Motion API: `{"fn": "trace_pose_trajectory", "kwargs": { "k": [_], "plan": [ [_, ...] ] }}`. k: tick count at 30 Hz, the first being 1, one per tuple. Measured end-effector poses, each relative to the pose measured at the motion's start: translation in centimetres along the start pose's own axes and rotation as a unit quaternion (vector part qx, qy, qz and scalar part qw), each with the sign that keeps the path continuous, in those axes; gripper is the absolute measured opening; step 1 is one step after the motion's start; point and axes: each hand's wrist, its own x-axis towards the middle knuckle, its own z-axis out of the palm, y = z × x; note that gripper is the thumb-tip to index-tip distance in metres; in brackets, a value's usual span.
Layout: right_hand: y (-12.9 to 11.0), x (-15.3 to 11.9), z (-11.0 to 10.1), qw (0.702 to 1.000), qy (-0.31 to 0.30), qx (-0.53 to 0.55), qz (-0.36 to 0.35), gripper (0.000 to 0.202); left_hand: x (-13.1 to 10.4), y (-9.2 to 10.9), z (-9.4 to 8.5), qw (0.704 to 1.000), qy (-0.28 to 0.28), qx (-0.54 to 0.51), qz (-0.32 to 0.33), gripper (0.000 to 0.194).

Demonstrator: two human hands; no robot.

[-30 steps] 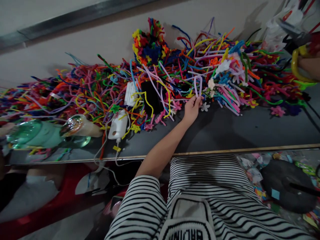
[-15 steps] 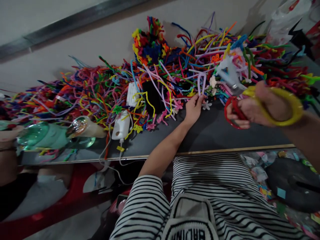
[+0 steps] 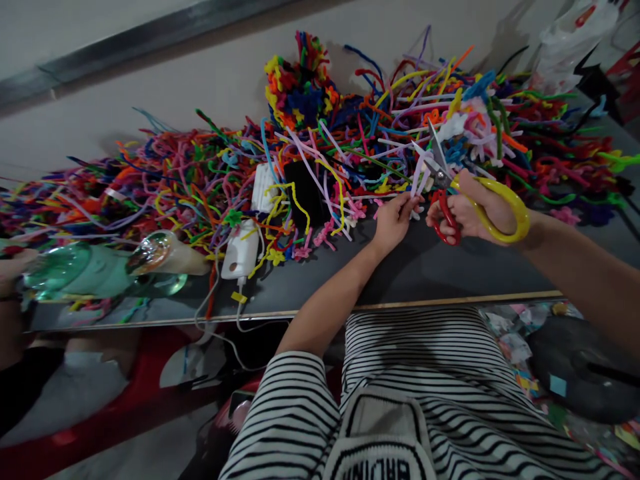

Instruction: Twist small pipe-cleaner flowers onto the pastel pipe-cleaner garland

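Observation:
My left hand [image 3: 393, 220] pinches the lower ends of a folded lavender pipe cleaner [image 3: 419, 175], which sticks up from the fingertips. In my right hand [image 3: 473, 210] is a pair of scissors [image 3: 520, 212] with one yellow and one red handle, my thumb and fingers through the loops. The scissor blades are parted and point up and left, right at the upper part of the lavender pipe cleaner. Whether they touch it I cannot tell. A small pale pipe-cleaner flower lies by my left fingertips, mostly hidden.
A long heap of coloured pipe cleaners [image 3: 165, 167] runs along the back of the grey table [image 3: 400, 273]. Left of me are a white charger [image 3: 241, 250] with a cable, a black object [image 3: 303, 193] and green cups [image 3: 95, 270]. Another person's hand [image 3: 15, 267] is at the far left.
My right hand has brought the scissors left to the lavender pipe cleaner, and the blades now show spread. The lavender loop has tilted right, with my left hand shifted slightly right.

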Motion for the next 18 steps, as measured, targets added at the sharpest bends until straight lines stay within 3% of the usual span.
{"fn": "trace_pose_trajectory", "kwargs": {
  "k": [5,12,16,18],
  "plan": [
    [-0.04,0.24,0.75,1.000,0.003,-0.006,-0.001,0.067,-0.14,0.06,0.01,1.000,-0.013,0.004,0.004,0.042],
    [0.22,0.57,-0.02,0.998,-0.040,0.020,-0.054,0.073,-0.12,0.19,0.08,0.999,-0.014,0.019,0.032,0.045],
    [-0.26,0.43,0.28,0.999,-0.047,0.010,-0.007,0.072,-0.17,0.25,-0.01,1.000,-0.016,0.009,0.010,0.043],
    [-0.36,0.50,0.45,1.000,-0.018,-0.014,0.012,0.072,-0.21,0.33,-0.03,1.000,-0.014,0.004,-0.001,0.043]
  ]
}}
